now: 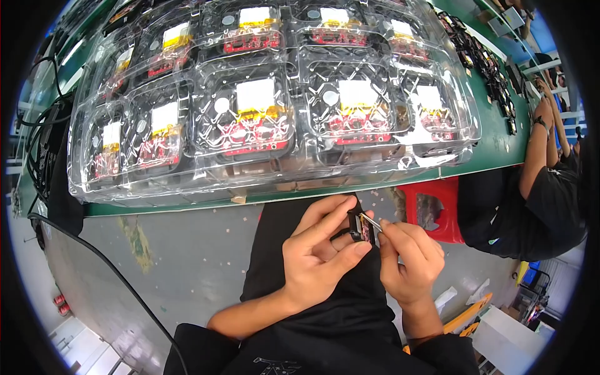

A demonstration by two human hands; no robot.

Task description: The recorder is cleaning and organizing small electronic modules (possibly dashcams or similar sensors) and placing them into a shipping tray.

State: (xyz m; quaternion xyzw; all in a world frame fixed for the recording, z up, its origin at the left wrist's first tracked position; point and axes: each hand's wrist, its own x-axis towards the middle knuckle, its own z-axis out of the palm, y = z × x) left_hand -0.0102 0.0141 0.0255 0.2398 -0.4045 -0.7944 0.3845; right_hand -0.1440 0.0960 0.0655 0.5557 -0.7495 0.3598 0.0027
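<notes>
Left hand (319,253) grip holding small black part (360,226), right hand (409,259) pinching thin tool (371,221) — below table edge (312,192)

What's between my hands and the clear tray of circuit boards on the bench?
In the head view, only the green bench edge lies between the tray and both hands, which hold a small black part.

A single head-worn fisheye view looks steeply down from close above the wearer's lap, facing forward over the green table (494,134) edge; straight lines bow toward the dark circular rim, the floor (187,250) below
</notes>
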